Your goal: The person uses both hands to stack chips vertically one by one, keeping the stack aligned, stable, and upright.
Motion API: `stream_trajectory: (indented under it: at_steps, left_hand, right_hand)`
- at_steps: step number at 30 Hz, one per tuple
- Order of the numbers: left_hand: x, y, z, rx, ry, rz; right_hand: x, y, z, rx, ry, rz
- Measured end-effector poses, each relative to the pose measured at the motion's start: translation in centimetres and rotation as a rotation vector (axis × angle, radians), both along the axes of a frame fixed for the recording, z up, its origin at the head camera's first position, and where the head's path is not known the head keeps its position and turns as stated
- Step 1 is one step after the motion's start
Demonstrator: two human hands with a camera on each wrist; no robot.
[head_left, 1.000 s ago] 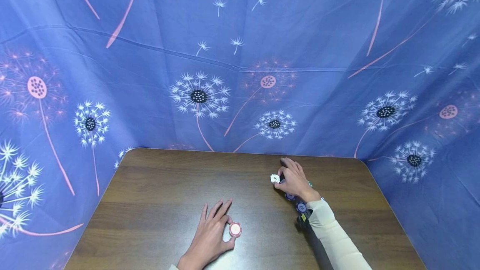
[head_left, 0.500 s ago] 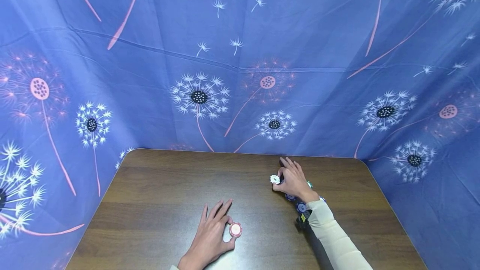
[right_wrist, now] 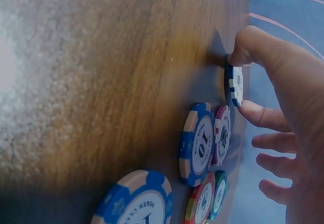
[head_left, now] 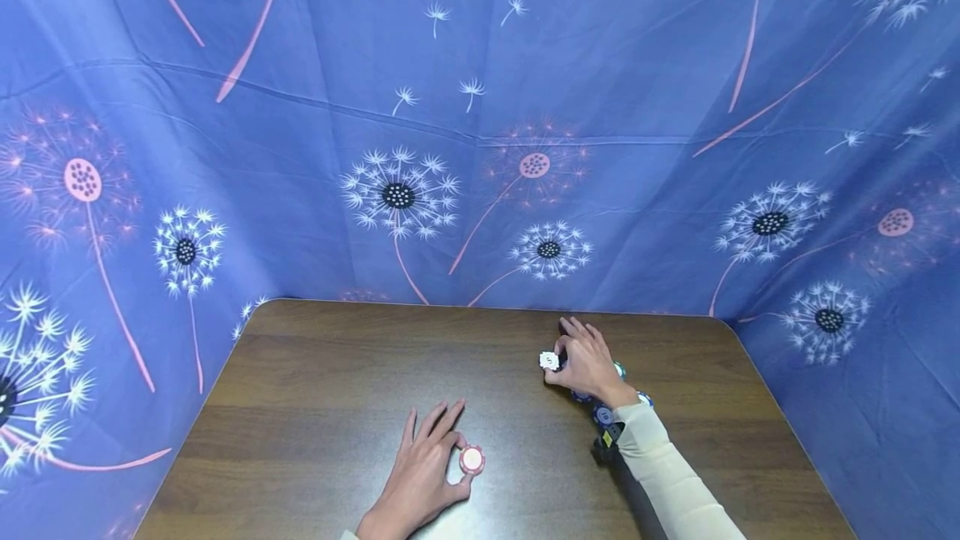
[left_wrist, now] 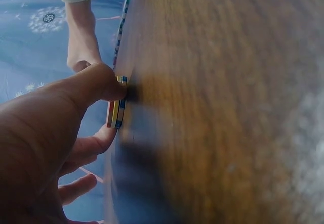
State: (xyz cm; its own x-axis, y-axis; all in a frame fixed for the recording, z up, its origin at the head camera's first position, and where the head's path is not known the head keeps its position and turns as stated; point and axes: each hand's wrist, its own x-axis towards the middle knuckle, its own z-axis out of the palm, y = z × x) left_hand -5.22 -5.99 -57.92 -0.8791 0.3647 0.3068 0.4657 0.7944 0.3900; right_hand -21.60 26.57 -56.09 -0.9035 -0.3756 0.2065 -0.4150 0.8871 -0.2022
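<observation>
Low over the table, my left hand (head_left: 416,473) pinches a short stack of poker chips (left_wrist: 117,107) by its edges, between thumb and forefinger. The red-rimmed chip (head_left: 472,461) is uppermost, with yellow and blue rims below it. Its other fingers are spread out. Farther back and to the right, my right hand (head_left: 591,365) holds a white-and-blue poker chip (right_wrist: 236,85) edgewise between thumb and forefinger. Whether that chip touches the table cannot be told. Under the right wrist lie loose chips: a blue-and-peach one (right_wrist: 198,145), a purple one (right_wrist: 222,135), a red one (right_wrist: 202,198) and a green one (right_wrist: 218,196).
Another blue-and-peach chip (right_wrist: 139,201) lies nearer the right wrist camera. The brown wooden table (head_left: 337,373) has rounded back corners. Behind it and at both sides hangs a blue curtain (head_left: 450,123) printed with dandelions. A black wrist camera (head_left: 606,440) sits at the right sleeve.
In the head view the white-and-blue chip has shifted slightly nearer within my right hand's pinch. My left hand and its stack have hardly moved. The head view has tilted a little.
</observation>
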Motion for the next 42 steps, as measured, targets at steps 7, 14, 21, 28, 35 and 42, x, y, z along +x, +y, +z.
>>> stream_trajectory:
  at_steps: [7, 14, 21, 28, 35, 42]
  left_hand:
    - [0.1, 0.0, -0.2, -0.004, 0.024, 0.005]
    - [0.0, 0.1, 0.0, 0.011, 0.014, 0.006]
    - [0.0, 0.0, -0.1, 0.009, 0.033, 0.004]
    - [0.1, 0.1, -0.1, 0.001, 0.045, 0.003]
    - [0.1, 0.0, -0.1, 0.006, 0.037, -0.002]
    - [0.0, 0.0, -0.1, 0.004, 0.012, 0.002]
  right_hand:
    - [0.5, -0.1, 0.3, 0.003, 0.014, 0.006]
    - [1.8, 0.0, 0.6, -0.011, 0.049, 0.008]
    - [3.8, -0.2, 0.9, -0.030, 0.066, 0.003]
    - [6.0, -0.7, 1.2, -0.039, 0.091, 0.027]
    - [8.1, -1.4, 1.3, -0.049, 0.087, 0.040]
    - [10.1, -2.5, 0.9, -0.064, 0.144, 0.073]
